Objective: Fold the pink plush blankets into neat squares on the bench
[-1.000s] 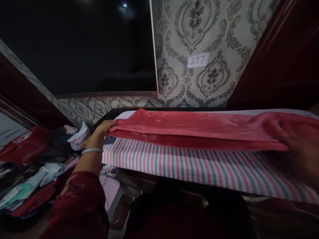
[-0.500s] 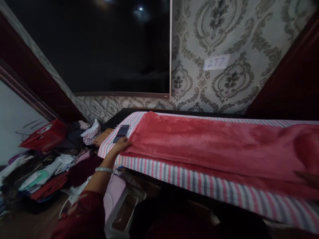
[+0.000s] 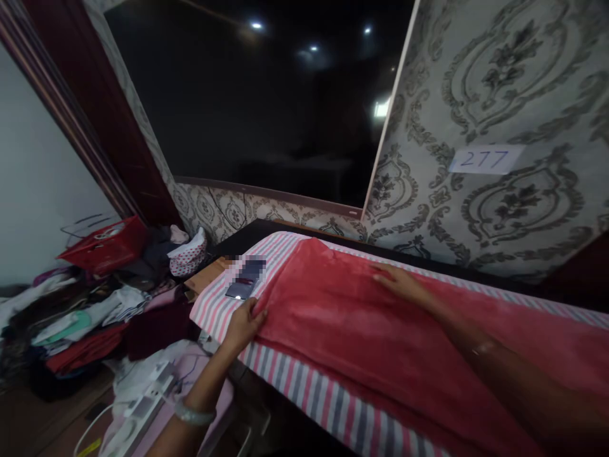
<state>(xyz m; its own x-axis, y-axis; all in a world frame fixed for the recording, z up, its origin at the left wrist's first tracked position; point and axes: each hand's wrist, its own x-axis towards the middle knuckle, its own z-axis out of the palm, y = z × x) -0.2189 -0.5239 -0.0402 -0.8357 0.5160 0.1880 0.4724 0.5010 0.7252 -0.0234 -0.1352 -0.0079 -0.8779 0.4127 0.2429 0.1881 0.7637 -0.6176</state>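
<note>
A plush red blanket point(image 3: 333, 317) lies folded in a long strip across a striped cloth point(image 3: 328, 406) of pink, grey and white. At the blanket's near left corner, my left hand point(image 3: 245, 325) pinches its edge between thumb and fingers. My right hand point(image 3: 398, 282) rests with outstretched fingers on the blanket's top, toward its far edge, and holds nothing. Just beyond my left hand is a dark phone point(image 3: 247, 278) on the striped cloth, partly blurred out.
A large dark television point(image 3: 266, 108) hangs on the patterned wall, beside a paper marked 277 point(image 3: 486, 158). Piled clothes point(image 3: 90, 324) and a red basket point(image 3: 107, 244) are at the left. Below sits a white power strip point(image 3: 143, 406).
My right hand has come from the far right onto the blanket's left part. The view has turned left. My left hand stays at the blanket's corner.
</note>
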